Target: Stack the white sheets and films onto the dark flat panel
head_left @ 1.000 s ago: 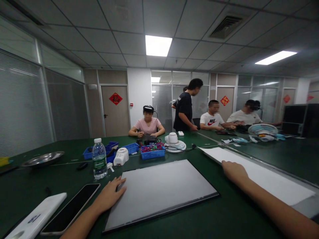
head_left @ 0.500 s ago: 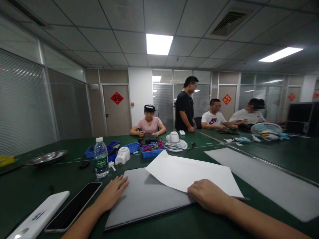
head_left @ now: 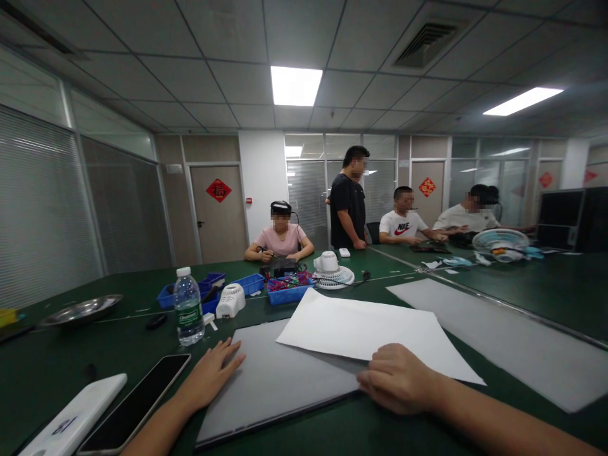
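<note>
A flat grey board [head_left: 275, 373] with a dark edge lies on the table before me. Partly over it is a sheet of white paper [head_left: 365, 323], its far left corner curling up. My left hand [head_left: 213, 367] rests with fingers spread on the board's left edge. At the board's right side, my right hand [head_left: 396, 380] is closed, fingers curled, across the paper's near edge. Its fingertips are slightly blurred, and what they pinch is hidden.
Left of me are a phone [head_left: 137, 402], a white device [head_left: 76, 418], a water bottle [head_left: 189, 307] and a metal dish [head_left: 83, 310]. Beyond the paper stand a blue bin of wires [head_left: 289, 292] and a white fan part [head_left: 332, 272]. A long pale sheet [head_left: 498, 342] lies right. Several people are opposite.
The white paper has come down flatter, its near right corner shifting right. My right hand has moved slightly towards me. My left hand stays at the board's edge. The view has turned slightly right.
</note>
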`<state>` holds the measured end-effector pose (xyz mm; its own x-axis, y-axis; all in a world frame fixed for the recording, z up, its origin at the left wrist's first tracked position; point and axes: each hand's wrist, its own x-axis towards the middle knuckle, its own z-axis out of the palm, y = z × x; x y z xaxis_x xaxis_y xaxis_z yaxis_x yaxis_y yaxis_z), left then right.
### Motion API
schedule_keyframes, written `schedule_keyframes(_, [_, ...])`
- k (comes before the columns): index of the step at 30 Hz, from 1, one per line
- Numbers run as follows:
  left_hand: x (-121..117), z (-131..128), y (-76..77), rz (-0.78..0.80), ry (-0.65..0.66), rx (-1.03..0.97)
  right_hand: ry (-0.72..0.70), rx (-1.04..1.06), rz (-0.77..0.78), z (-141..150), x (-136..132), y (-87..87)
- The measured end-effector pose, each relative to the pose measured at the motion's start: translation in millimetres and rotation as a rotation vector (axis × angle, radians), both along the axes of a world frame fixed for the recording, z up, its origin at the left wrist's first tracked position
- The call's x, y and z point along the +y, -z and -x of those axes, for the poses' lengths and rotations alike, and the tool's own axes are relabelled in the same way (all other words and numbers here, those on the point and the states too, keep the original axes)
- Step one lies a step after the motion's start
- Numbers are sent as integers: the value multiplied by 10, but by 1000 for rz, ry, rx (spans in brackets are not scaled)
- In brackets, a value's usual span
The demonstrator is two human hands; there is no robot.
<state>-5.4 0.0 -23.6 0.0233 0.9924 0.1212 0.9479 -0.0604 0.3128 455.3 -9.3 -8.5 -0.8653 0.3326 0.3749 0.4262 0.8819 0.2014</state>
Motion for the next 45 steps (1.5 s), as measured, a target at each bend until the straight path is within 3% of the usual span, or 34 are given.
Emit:
schedule_keyframes(4, [-2, -9, -12, 3, -6, 7, 406, 140, 214, -45, 93, -33])
schedule_keyframes(7, [-5, -6, -16, 6, -5, 10, 504, 13, 367, -66, 124, -40])
schedule_keyframes(12, [-3, 10, 4, 6, -7, 7, 374, -20, 369, -1, 2, -93])
schedule_keyframes(18, [-8, -20, -3, 6, 0, 9, 96, 29, 645, 138, -86, -151])
schedule_keyframes(20, [-20, -46, -30, 7, 1, 14, 130, 102, 610, 95, 3, -136])
schedule_keyframes(24, [-43, -72, -67, 4, 2, 18, 483, 182, 371, -170, 296, -81])
schedule_keyframes(27, [-55, -62, -62, 4, 1, 11, 593, 166, 334, -365, 437, -53])
schedule_keyframes(30, [-59, -50, -48, 13, -3, 4, 584, 152, 340, -393, 435, -44])
schedule_keyframes(38, [-8, -55, -16, 6, -82, 0, 465, 48, 277, -137, 248, -59])
schedule_keyframes(45, [-26, -36, -28, -40, -67, -46, 390, 51, 325, -174, 211, -96])
